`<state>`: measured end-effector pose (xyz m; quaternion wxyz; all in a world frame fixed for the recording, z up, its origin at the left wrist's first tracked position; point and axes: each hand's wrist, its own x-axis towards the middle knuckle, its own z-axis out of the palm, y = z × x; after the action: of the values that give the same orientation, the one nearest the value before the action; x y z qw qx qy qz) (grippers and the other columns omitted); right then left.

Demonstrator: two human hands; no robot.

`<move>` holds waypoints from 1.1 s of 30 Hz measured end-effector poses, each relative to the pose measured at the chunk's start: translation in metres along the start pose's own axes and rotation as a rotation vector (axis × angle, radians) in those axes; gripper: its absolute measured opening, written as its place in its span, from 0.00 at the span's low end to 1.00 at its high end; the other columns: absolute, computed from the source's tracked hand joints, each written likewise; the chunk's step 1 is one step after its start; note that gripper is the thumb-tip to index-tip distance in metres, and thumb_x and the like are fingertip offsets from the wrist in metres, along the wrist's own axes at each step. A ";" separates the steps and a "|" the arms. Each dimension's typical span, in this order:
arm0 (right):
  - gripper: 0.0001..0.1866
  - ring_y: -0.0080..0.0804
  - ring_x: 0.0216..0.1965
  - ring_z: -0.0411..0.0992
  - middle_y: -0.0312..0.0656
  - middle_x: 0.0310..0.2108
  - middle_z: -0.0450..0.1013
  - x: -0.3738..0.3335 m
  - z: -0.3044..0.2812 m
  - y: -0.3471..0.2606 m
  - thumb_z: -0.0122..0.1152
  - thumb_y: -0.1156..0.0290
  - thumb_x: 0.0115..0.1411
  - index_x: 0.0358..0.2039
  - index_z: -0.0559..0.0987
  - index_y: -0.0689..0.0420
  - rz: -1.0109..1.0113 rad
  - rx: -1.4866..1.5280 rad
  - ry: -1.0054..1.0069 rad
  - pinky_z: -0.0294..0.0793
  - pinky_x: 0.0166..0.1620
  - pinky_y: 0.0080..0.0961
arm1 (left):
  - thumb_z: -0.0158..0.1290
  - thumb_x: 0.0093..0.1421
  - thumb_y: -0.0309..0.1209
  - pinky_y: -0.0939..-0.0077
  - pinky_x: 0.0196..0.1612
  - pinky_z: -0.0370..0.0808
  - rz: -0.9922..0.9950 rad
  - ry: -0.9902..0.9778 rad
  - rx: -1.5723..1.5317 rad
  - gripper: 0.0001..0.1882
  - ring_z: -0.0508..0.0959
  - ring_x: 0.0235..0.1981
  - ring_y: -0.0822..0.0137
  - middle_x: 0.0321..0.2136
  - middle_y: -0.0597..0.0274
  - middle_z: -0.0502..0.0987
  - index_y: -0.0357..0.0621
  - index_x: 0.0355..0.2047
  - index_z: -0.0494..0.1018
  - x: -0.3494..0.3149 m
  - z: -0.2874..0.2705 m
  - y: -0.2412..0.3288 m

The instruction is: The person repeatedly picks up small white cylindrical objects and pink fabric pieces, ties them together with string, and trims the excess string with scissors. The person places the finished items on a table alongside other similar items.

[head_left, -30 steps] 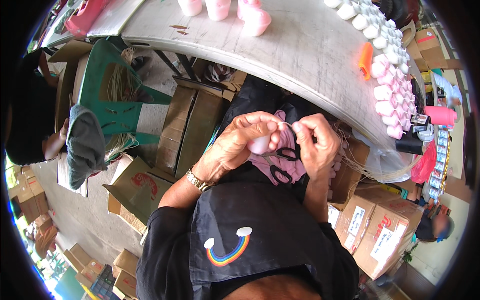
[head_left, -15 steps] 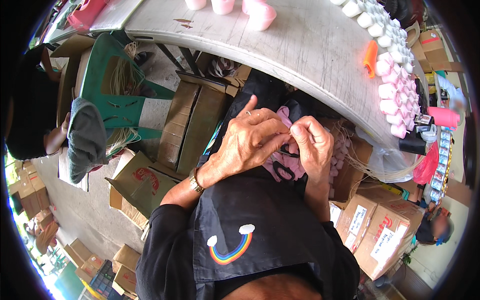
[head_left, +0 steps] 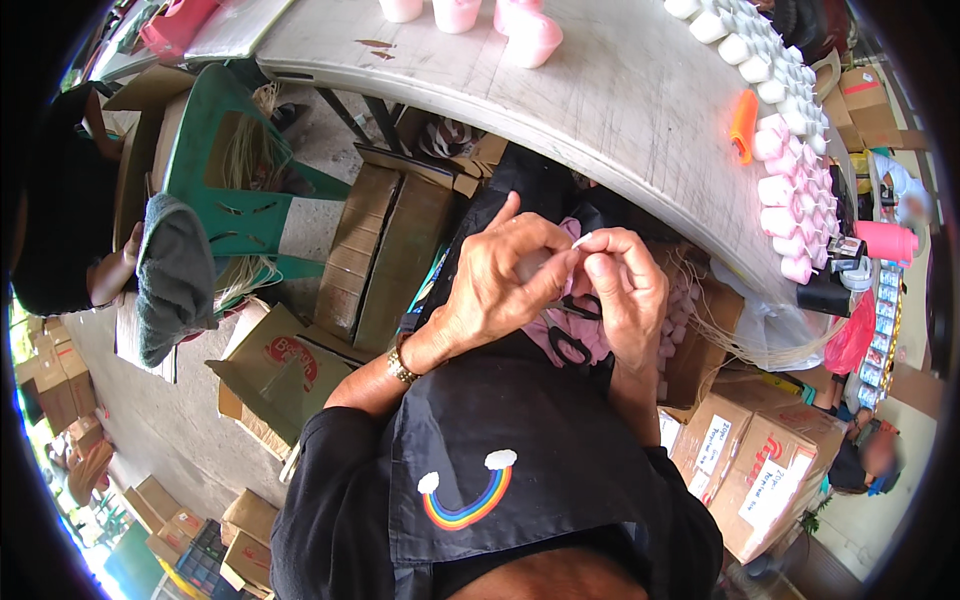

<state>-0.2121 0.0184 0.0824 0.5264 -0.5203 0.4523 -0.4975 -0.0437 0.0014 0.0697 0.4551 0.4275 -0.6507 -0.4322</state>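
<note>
My left hand [head_left: 505, 285] and my right hand [head_left: 625, 290] meet in front of my chest, just below the table edge. The left hand wraps a small pale pink candle [head_left: 535, 268], mostly hidden by its fingers. The right hand's thumb and forefinger pinch a thin white wick [head_left: 581, 240] sticking up from it. Black-handled scissors [head_left: 572, 330] lie in my lap on pink pieces, under both hands. A gold watch sits on my left wrist.
A grey table [head_left: 600, 90] carries pink candles [head_left: 790, 190] in rows, white ones [head_left: 735, 35], an orange tool [head_left: 743, 122] and pink cups [head_left: 525, 35]. Cardboard boxes [head_left: 385, 250] stand under it and at right [head_left: 745, 465]. A green chair [head_left: 220, 170] and another person [head_left: 70, 230] are at left.
The left hand has closed further around the pink candle, hiding most of it. The right hand's fingertips now pinch the wick at the top. Both hands stay in the same place.
</note>
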 end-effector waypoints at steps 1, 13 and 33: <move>0.03 0.17 0.29 0.72 0.38 0.32 0.74 0.001 0.001 0.001 0.57 0.77 0.64 0.34 0.77 0.64 -0.036 -0.098 -0.011 0.73 0.32 0.15 | 0.59 0.59 0.31 0.49 0.66 0.57 -0.050 0.011 -0.079 0.07 0.81 0.33 0.65 0.28 0.61 0.80 0.40 0.31 0.77 0.001 0.000 0.000; 0.06 0.18 0.27 0.71 0.37 0.29 0.72 0.004 0.006 -0.001 0.63 0.84 0.55 0.33 0.76 0.63 -0.177 -0.307 0.003 0.70 0.30 0.16 | 0.59 0.62 0.31 0.81 0.35 0.72 -0.308 -0.047 -0.469 0.08 0.75 0.31 0.76 0.29 0.67 0.76 0.38 0.32 0.76 -0.001 -0.007 0.002; 0.09 0.38 0.33 0.75 0.45 0.39 0.74 0.021 0.018 0.002 0.60 0.88 0.42 0.25 0.73 0.63 -0.903 -0.794 0.013 0.78 0.34 0.30 | 0.60 0.58 0.29 0.84 0.30 0.70 -0.522 -0.211 -0.868 0.08 0.75 0.26 0.76 0.24 0.65 0.76 0.37 0.31 0.76 0.006 -0.019 -0.007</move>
<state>-0.1922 -0.0005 0.0823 0.0260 -0.8148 0.3410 -0.4681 -0.0255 -0.0098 0.0682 0.3993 0.3016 -0.3255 -0.8023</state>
